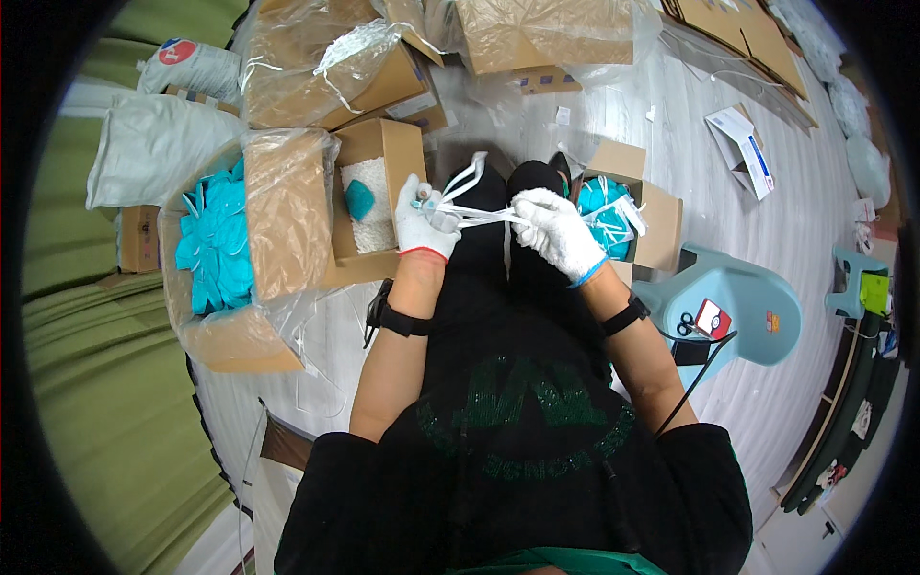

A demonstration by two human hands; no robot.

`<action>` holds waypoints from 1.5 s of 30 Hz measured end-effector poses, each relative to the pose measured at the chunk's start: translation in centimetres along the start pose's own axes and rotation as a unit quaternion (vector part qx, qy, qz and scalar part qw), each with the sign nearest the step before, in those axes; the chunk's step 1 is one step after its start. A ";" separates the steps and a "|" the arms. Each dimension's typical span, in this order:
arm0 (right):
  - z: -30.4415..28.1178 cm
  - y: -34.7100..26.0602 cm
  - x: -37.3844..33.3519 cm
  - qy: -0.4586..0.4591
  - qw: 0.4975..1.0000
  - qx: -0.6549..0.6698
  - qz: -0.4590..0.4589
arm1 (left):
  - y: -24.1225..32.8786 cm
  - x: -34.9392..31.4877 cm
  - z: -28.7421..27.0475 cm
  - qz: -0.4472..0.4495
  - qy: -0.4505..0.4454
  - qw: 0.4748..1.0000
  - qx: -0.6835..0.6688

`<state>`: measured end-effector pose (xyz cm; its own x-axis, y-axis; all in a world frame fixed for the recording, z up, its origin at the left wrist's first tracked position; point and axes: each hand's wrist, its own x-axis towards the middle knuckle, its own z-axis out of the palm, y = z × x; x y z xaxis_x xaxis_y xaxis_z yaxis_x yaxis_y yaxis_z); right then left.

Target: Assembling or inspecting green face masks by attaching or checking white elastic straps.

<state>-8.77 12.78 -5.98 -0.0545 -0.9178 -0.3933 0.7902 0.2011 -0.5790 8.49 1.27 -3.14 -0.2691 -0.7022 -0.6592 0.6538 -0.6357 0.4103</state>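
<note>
A bundle of thin white ribbon-like strips [487,217] stretches between my two gloved hands, above my lap. My left hand [425,218], in a white knit glove with a red cuff edge, is closed round one end, and a loop sticks up beside it. The strips' other end runs into the closed fingers of my right hand [559,230], gloved in white with a blue cuff edge. Left of my left hand, a small carton [406,153] holds white fluffy filling [372,225] and one teal piece [359,199]. Close to my right hand, another carton [661,228] holds teal pieces with white strips [606,213].
A large plastic-lined carton [287,206] of teal pieces [216,240] stands at the left. Further plastic-draped cartons [546,38] are at the far side. On the right, a light-blue plastic chair [762,297] carries scissors [686,324] and a small red-and-white box [711,318].
</note>
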 end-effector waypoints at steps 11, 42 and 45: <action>-1.3 3.2 0.6 -0.054 0.963 0.173 0.198 | 0.6 -2.6 -1.2 -0.076 -0.249 0.962 0.077; 3.7 4.7 -0.6 0.075 0.931 -0.347 -0.091 | 5.9 -2.2 -13.0 0.197 0.116 0.528 0.818; 3.9 4.2 -0.5 0.043 0.916 -0.395 -0.061 | 7.0 -3.7 -7.4 0.386 -0.036 0.534 0.751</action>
<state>-3.02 12.79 -5.41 -0.1880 -0.9262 -0.3267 0.0896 0.3151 -0.9448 19.31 1.77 -2.55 -0.3913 -0.9171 0.0764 -0.7012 0.3508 0.6207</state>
